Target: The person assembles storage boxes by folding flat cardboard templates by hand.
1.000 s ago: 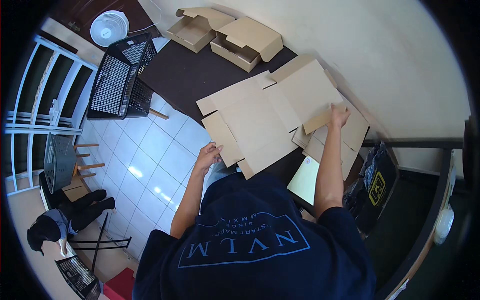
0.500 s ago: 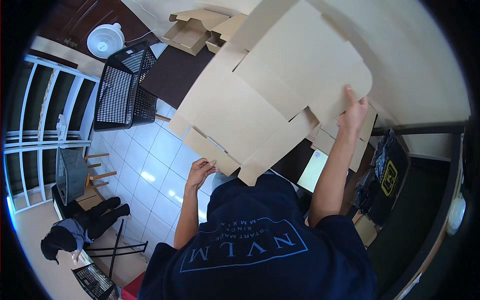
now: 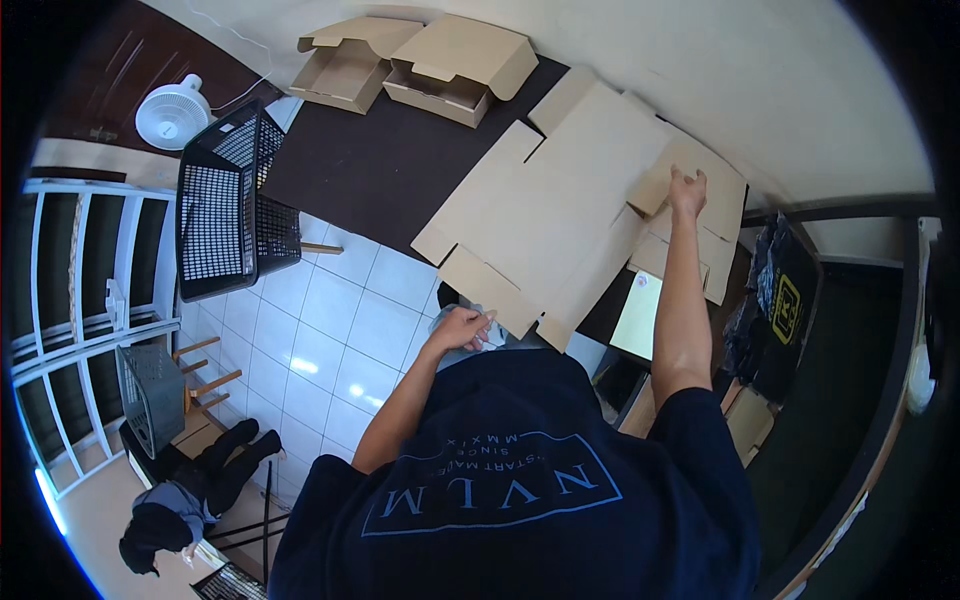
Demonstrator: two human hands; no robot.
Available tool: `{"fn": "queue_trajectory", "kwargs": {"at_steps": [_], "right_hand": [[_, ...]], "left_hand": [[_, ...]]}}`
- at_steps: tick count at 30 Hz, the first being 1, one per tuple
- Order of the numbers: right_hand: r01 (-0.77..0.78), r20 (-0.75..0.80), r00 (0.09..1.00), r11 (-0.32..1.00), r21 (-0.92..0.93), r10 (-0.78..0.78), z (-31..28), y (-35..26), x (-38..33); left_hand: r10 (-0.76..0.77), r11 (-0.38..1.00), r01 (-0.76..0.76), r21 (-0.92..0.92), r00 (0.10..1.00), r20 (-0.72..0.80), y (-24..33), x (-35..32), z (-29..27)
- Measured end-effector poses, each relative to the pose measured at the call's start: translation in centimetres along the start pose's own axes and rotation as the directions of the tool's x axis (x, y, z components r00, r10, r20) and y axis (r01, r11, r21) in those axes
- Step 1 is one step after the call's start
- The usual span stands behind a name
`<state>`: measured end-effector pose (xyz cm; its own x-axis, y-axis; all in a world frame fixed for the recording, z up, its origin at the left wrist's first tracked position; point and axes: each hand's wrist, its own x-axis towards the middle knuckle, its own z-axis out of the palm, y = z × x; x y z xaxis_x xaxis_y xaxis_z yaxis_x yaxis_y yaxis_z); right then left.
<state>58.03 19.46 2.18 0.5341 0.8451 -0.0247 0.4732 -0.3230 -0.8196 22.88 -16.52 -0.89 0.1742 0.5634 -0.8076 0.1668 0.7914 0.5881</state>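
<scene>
A flat, unfolded cardboard box blank (image 3: 540, 210) with slits and side flaps lies across the dark table, its near edge in front of my body. My left hand (image 3: 462, 330) is at its near left edge, fingers curled and pinching the rim of a flap. On the far right, my right hand (image 3: 688, 192) grips a side flap that stands partly raised. Beneath and beside the blank's right side lie more flat cardboard pieces (image 3: 715, 265).
Two folded cardboard boxes, one (image 3: 345, 65) beside another (image 3: 460, 70), stand at the table's (image 3: 350, 160) back. Black baskets (image 3: 225, 210) and a white fan (image 3: 172, 112) are left. A lit screen (image 3: 640, 315) lies near my right forearm. Another person (image 3: 180, 505) sits lower left.
The cardboard blank has come down from a raised, tilted position onto the table. My right hand has shifted to its side flap, and my left hand has moved right.
</scene>
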Motion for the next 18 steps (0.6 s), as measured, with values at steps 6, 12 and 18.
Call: {"fn": "queue_trajectory", "kwargs": {"at_steps": [6, 12, 18], "right_hand": [[0.264, 0.348, 0.919, 0.943, -0.200, -0.184, -4.6, 3.3, -14.4], [0.358, 0.482, 0.852, 0.900, -0.250, -0.205, -9.8, 7.7, -29.8], [-0.119, 0.405, 0.908, 0.993, 0.009, 0.106, -10.1, 10.0, -36.0]], "left_hand": [[0.443, 0.894, -0.341, 0.290, 0.771, -0.458, 1.8, -3.5, -4.7], [0.772, 0.360, -0.670, 0.649, 0.605, 0.196, 7.9, -2.3, -6.5], [0.577, 0.099, -0.567, 0.818, 0.702, 0.417, 8.8, 0.6, -6.3]]}}
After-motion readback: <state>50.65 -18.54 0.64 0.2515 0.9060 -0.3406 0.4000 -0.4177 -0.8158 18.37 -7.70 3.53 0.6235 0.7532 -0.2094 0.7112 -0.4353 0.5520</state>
